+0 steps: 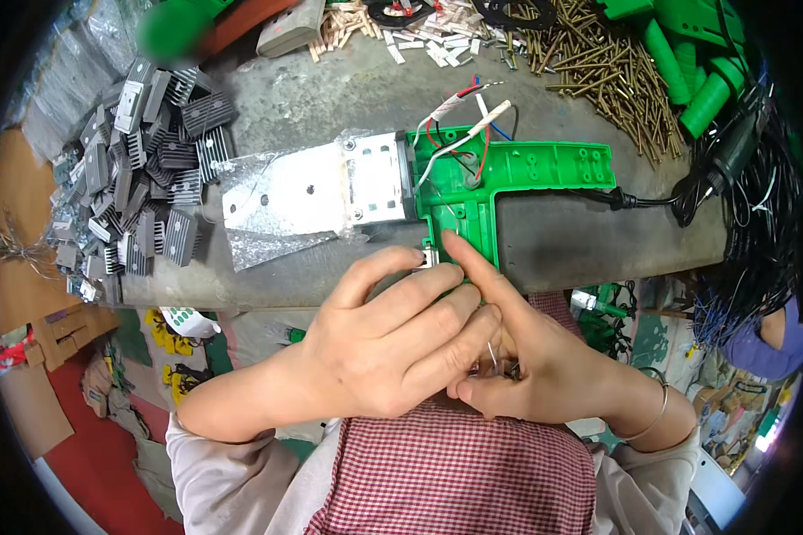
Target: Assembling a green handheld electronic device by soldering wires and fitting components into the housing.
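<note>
Only the one head view here, so here goes. The green plastic shell (pixel 509 174) lies open on the table (pixel 330 98), roughly at 1 o'clock from the hands, with its grip leg running down toward them. A silver metal plate (pixel 330 192) wrapped in clear film is already seated at the shell's 9 o'clock end, and a black cord (pixel 638 201) goes out at its 3 o'clock end. Red, white and blue wires (pixel 459 134) stick up loose from the shell at 12 o'clock, so I'd say the wiring isn't tucked in, and no cover half is on.

The left hand (pixel 384 343) curls over, pinching a small metal part (pixel 428 258) right at the bottom of the shell's leg. The right hand (pixel 531 352) has its index finger pressed against that same spot, the other fingers folded around some thin wire ends, though what exactly is hard to tell.

My guess: about midway, part being fitted, closing up left.

At 9 o'clock sits a pile of grey finned metal blocks (pixel 143 169); at 12 to 1 o'clock brass screws (pixel 598 62), plus more green handles (pixel 696 62).
</note>
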Action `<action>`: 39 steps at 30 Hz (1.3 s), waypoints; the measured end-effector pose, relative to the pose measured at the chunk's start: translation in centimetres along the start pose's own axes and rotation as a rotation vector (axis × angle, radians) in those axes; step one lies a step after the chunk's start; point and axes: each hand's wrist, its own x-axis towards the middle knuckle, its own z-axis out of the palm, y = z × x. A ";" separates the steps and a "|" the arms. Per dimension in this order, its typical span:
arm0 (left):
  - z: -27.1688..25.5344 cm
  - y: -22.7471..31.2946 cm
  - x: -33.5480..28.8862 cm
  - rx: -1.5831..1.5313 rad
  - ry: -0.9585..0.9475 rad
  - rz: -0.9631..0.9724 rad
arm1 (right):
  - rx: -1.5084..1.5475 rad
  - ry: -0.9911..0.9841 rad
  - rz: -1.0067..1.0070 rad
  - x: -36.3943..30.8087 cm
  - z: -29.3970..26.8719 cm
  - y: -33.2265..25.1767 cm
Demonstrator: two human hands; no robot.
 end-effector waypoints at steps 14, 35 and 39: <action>3.0 0.3 0.6 0.074 0.203 -0.019 | -0.566 0.208 -0.059 -1.8 -1.6 -3.4; 2.8 -0.9 1.2 -0.197 0.118 -0.317 | -1.265 0.506 -0.776 1.8 -4.7 -3.7; 3.5 -1.1 0.6 -0.170 0.203 -0.240 | -1.164 0.636 -0.763 3.1 -4.3 -1.4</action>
